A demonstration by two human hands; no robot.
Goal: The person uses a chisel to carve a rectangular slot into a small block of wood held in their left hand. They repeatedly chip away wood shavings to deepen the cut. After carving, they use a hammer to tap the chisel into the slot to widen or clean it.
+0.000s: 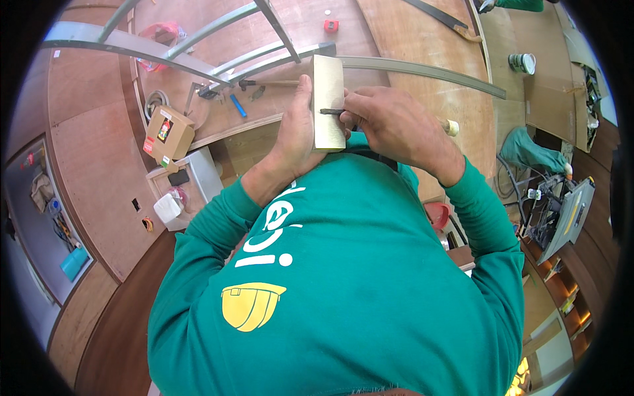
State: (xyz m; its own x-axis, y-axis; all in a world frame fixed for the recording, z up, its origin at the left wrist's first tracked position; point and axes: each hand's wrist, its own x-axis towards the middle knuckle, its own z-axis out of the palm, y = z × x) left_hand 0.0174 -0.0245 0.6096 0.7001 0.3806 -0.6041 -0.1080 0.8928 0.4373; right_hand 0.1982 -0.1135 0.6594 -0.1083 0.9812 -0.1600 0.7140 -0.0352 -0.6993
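A pale rectangular block (328, 72) stands lengthwise in front of my chest, with my left hand (292, 135) gripping its left side, thumb up along the edge. My right hand (389, 125) is closed at its right side, pinching a short, thin dark piece (332, 111) that lies across the face of the block. I cannot make out exactly what that piece is. Just beyond, on the wooden work surface (396, 39), lie a hammer (246, 84) and a blue-handled tool (238, 105).
A metal ladder (277, 30) spans the upper left, near a red tape measure (331, 26). A long metal rail (422, 74) crosses the plywood. Also around me: a cardboard box (166, 135), a handsaw (442, 20), a can (522, 63), a machine (561, 218) and another person's hand (486, 5).
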